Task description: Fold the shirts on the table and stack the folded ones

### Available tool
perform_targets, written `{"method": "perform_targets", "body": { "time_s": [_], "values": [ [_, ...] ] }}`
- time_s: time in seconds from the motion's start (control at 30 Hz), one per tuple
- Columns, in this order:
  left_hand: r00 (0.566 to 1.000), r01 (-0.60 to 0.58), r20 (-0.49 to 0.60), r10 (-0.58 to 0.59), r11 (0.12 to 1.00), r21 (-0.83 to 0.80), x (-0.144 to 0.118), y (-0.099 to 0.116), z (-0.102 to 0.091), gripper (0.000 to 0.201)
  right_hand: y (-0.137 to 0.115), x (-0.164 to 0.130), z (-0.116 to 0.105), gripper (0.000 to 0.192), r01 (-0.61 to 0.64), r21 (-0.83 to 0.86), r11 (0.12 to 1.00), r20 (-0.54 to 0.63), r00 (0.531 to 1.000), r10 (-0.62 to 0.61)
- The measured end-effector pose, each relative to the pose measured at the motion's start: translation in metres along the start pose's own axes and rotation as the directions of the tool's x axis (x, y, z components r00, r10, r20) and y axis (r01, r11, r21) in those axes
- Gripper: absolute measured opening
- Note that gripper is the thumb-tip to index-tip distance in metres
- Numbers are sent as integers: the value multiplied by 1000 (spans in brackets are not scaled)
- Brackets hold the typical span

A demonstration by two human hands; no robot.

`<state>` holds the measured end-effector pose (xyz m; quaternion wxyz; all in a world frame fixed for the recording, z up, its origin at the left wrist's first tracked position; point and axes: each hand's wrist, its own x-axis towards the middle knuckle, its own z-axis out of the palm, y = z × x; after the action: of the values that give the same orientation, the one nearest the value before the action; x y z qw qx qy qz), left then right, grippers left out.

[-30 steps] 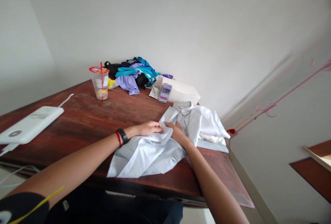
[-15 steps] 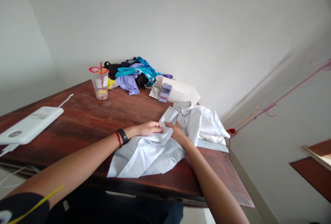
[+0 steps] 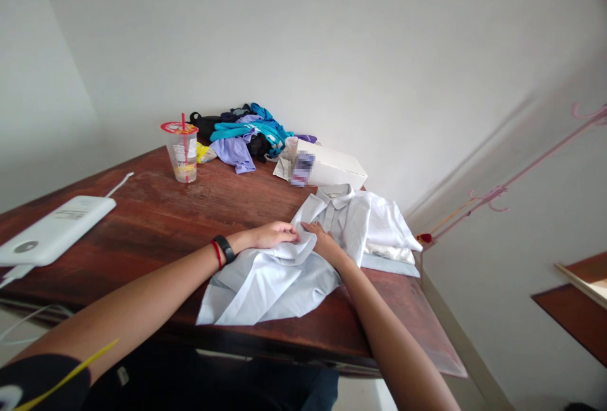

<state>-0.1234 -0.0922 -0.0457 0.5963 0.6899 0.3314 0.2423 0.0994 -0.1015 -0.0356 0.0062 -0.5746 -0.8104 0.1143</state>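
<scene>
fingers [image 3: 286, 228] loosely bent, both hands [image 3: 268, 236] [image 3: 326, 245] touching pale shirt [image 3: 279, 281]

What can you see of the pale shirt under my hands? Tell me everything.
The shirt is pale grey-white, apparently thin woven cloth, with a turned-down collar and a small marking inside the neck. It lies on the wooden table, collar toward the white box, beside a stack of clothes. The lower part is creased and folded over, spreading toward the table's near edge. Your left hand and right hand both touch it; whether either grips it is unclear.
</scene>
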Motion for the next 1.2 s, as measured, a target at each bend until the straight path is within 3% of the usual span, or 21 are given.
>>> {"method": "perform_targets", "body": {
  "time_s": [0.17,1.2],
  "values": [
    [1000,-4,6,4,1000,-9,0,0,0,42,-5,-2,-7,70,-26,81,996,72,997,20],
    [1000,-14,-10,14,999,29,0,3,0,38,-8,-2,-8,70,-39,96,995,71,997,32]
  ]
}}
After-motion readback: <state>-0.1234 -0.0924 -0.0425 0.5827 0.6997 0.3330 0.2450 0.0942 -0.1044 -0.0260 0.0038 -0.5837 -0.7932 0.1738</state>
